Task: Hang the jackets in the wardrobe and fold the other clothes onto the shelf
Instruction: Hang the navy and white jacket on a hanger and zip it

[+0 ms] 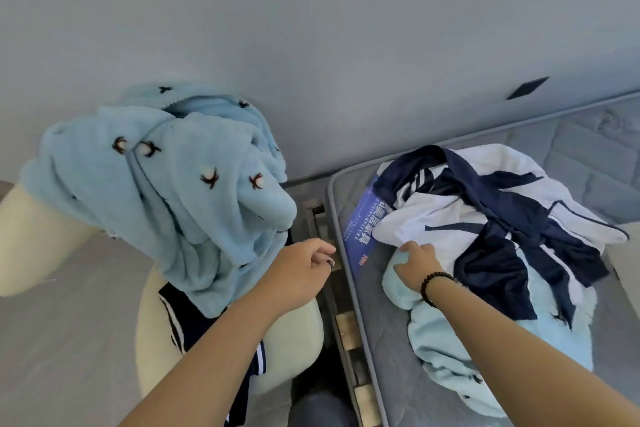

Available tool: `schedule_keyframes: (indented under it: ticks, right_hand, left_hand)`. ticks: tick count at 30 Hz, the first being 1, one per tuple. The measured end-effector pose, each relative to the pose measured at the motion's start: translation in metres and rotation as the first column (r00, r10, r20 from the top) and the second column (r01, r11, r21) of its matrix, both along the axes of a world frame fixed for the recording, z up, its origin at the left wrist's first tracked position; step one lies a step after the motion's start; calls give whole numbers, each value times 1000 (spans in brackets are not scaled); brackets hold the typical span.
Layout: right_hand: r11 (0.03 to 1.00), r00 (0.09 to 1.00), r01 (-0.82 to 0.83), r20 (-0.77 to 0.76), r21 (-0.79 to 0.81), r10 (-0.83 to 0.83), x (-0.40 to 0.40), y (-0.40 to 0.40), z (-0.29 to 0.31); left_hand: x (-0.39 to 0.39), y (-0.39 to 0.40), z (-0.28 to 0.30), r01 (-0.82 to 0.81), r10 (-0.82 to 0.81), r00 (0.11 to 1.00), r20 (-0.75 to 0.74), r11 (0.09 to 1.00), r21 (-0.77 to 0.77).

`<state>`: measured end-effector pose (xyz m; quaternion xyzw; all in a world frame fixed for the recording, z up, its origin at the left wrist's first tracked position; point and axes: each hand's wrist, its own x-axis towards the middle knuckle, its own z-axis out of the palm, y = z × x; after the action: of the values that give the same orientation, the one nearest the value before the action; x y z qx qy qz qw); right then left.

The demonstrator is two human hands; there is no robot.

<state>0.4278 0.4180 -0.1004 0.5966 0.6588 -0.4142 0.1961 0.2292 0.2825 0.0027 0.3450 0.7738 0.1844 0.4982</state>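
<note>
Your right hand point(417, 262) pinches the pale blue garment point(450, 350) on the mattress point(588, 149), likely to pull it free. Your left hand point(304, 262), curled near the chair point(20, 218), seems to hold nothing.

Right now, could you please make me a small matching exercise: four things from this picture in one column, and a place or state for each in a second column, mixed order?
Column one:
1. fleece garment with dark stitched marks
2. white and navy jacket
3. right hand
4. left hand

Column two:
A. lying crumpled on the mattress
B. draped over the cream chair
C. between chair and mattress, fingers curled, holding no cloth
D. on the light blue fleece at the edge of the pile

Pairs: 1-B, 2-A, 3-D, 4-C
</note>
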Motion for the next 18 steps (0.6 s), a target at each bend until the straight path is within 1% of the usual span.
schedule_keyframes:
  ticks: [2, 4, 6, 8, 9, 11, 13, 15, 18]
  right_hand:
    - [991, 990, -135, 35, 8, 135, 2, 5, -14]
    - [969, 971, -236, 46, 76, 233, 0, 9, -23]
    - [960, 964, -266, 41, 86, 263, -5, 13, -28]
    - [976, 977, -211, 42, 58, 209, -7, 16, -27]
    - [985, 988, -154, 43, 74, 151, -8, 17, -23]
    - [987, 999, 37, 13, 156, -39, -7, 18, -7]
    - [955, 972, 234, -74, 180, -225, -9, 21, 19]
    - [939, 948, 299, -165, 167, -273, -15, 23, 53]
    - [943, 931, 284, -286, 173, -228, -28, 26, 114]
  left_hand:
    - [5, 13, -10, 45, -45, 999, -21, 999, -8]
    - [8, 19, -20, 57, -58, 998, -32, 998, -12]
    - [10, 20, -27, 71, -72, 997, -40, 997, -26]
    - [10, 17, -29, 84, -86, 996, -34, 995, -51]
    - [10, 16, -29, 85, -87, 996, -28, 995, -60]
    - [9, 11, -25, 83, -84, 996, -22, 994, -67]
    - [7, 8, -15, 79, -81, 997, -19, 995, -67]
    - [7, 4, -2, 92, -93, 996, -16, 994, -66]
    - [7, 1, 23, 73, -74, 997, -29, 996, -44]
